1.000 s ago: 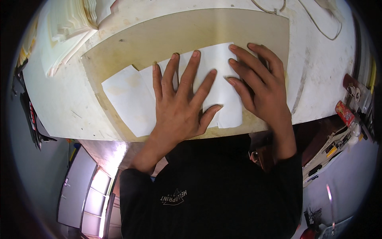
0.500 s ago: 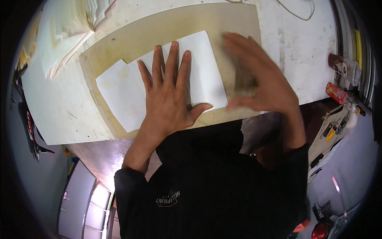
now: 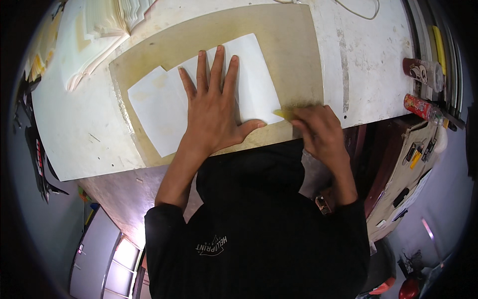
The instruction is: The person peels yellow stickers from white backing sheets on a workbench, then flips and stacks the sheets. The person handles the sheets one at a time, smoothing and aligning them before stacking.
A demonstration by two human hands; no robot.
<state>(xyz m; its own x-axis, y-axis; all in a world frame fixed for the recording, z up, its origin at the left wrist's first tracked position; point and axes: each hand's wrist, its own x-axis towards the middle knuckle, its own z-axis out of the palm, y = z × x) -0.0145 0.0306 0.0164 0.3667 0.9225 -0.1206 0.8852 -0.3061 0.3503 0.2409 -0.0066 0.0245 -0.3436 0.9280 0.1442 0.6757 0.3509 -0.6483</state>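
My left hand [image 3: 213, 114] lies flat on white paper [image 3: 256, 79], fingers spread and thumb stretched toward the paper's near right corner. The paper widens to the left into a part with a faint yellowish stain; whether it is one folded sheet or two overlapping ones, I cannot tell. My right hand [image 3: 322, 130] is closed round a small yellow flat-edged piece [image 3: 282, 114], whose tip meets the paper's right edge near that corner. The fingers hide the rest of the piece. Beneath the paper is a tan board [image 3: 291, 55].
The board rests on a white table [image 3: 373, 65]. Stacked paper sheets [image 3: 102, 30] lie at the far left. Along the right edge stand a clear cup [image 3: 427, 74] and a red container [image 3: 417, 105], beside long bars. A thin cable [image 3: 366, 17] curls at the far side.
My right hand has come down nearer the table's front edge. Its fingers, apart and blurred before, are now closed on the yellow piece. My left hand stays pressed on the paper.
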